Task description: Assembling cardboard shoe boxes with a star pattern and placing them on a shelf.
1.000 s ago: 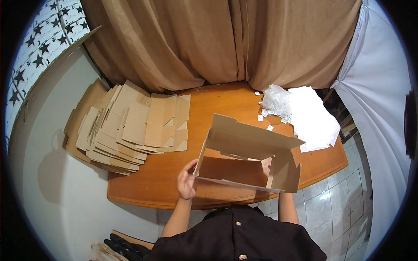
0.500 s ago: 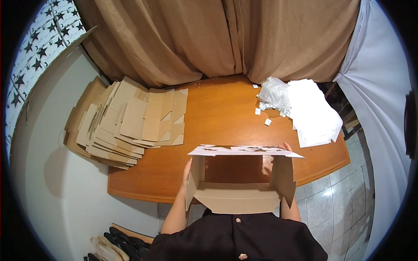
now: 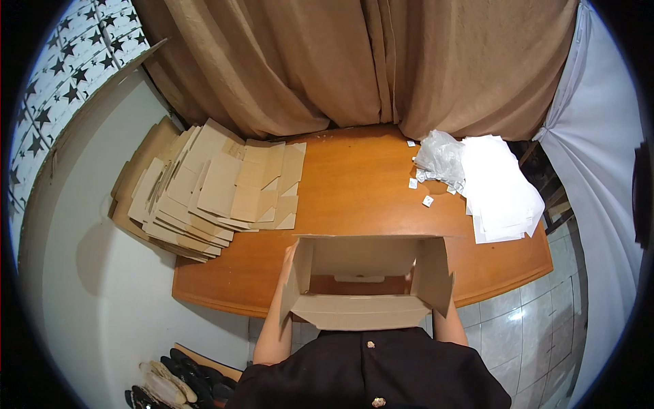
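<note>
Over the near edge of the wooden table (image 3: 354, 198), just before the person's chest, an opened cardboard box (image 3: 364, 283) hangs with its mouth upward and four flaps spread — empty, so likely light, stiff along its creases but easy to dent across the panels. Left hand (image 3: 289, 262) presses the left wall from outside, fingers laid flat against it; right hand (image 3: 417, 273) is almost hidden behind the right flap, so its grip cannot be told. Low side walls look the safest hold. Farther left lies a stack of flattened cartons (image 3: 211, 191); far right, white plastic bags (image 3: 484, 180)
</note>
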`<state>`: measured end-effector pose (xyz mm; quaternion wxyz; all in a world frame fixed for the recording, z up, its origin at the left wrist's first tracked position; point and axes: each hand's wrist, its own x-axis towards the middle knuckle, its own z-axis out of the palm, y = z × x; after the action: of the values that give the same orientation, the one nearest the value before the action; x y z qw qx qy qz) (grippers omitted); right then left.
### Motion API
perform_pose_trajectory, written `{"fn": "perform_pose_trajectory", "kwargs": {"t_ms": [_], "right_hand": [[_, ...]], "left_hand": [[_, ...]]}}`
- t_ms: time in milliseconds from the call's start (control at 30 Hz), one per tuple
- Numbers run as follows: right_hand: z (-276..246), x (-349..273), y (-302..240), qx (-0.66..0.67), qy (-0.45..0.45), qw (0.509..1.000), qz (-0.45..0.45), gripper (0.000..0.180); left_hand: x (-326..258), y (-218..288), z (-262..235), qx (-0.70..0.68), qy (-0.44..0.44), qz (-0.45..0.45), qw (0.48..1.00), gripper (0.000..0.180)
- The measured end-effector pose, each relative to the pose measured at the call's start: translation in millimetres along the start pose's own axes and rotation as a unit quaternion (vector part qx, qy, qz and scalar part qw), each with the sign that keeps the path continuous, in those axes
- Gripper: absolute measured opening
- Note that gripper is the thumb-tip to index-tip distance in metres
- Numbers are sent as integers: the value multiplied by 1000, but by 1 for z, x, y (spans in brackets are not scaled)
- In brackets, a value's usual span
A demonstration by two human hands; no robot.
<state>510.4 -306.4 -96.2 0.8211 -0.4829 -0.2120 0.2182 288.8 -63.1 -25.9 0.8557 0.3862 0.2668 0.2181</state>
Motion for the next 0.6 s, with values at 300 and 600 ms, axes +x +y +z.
{"fn": "perform_pose_trajectory", "kwargs": {"t_ms": [300,600], "right_hand": [[-48,3,22,-202,237,947,74,28],[-6,29,-33,-164,187,960,130,39]], "left_hand": [[56,-72,-54,-134,-87,53,986,50],[93,-88,-78,-9,131,86,988,43]]}}
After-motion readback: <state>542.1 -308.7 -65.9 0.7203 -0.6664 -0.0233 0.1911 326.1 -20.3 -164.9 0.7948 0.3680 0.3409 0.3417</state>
